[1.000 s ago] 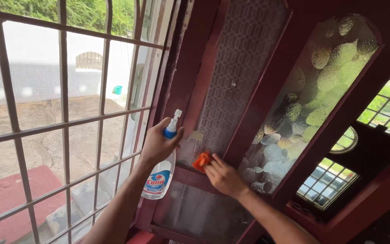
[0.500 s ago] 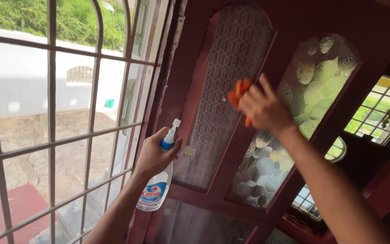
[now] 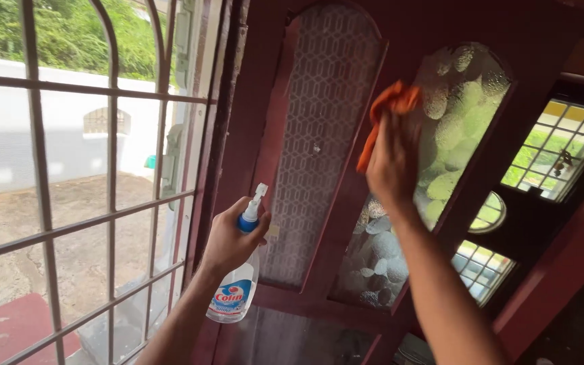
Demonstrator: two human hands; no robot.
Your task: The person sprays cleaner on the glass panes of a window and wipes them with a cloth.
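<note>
Here, door with two glass panes stands ahead of both hands; grille lies left of them. Left hand is closed around neck of bottle, nozzle up. Right hand, raised above it, presses cloth flat on pebbled pane, fingers nearly straight.

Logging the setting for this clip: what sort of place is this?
Probably a house, at a window: dark red wooden shutters with patterned glass panes, a barred grille over a paved yard, and another latticed window to the right.
</note>
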